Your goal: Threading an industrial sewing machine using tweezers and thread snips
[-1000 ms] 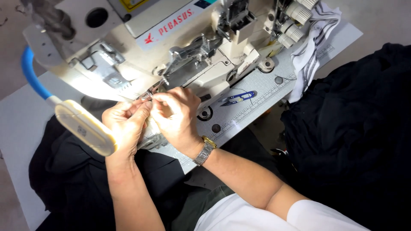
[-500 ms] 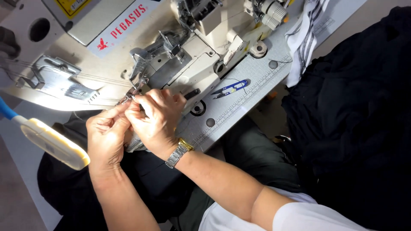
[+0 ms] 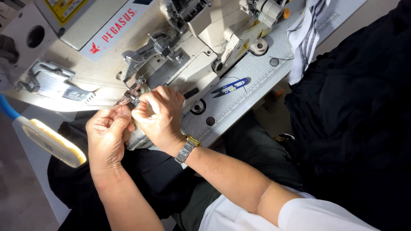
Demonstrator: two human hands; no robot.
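A worker's left hand (image 3: 107,134) and right hand (image 3: 160,117) meet at the needle area (image 3: 132,96) of an industrial sewing machine (image 3: 171,51), fingers of both pinched together on what may be a thread (too fine to make out). Black fabric (image 3: 141,171) lies below the hands, apparently not yet fed under the foot; blue thread snips (image 3: 231,87) rest untouched on the tabletop (image 3: 257,81) nearby.

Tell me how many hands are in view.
2. The left hand and the right hand are pinched together at the needle area of the sewing machine. No other hands show.
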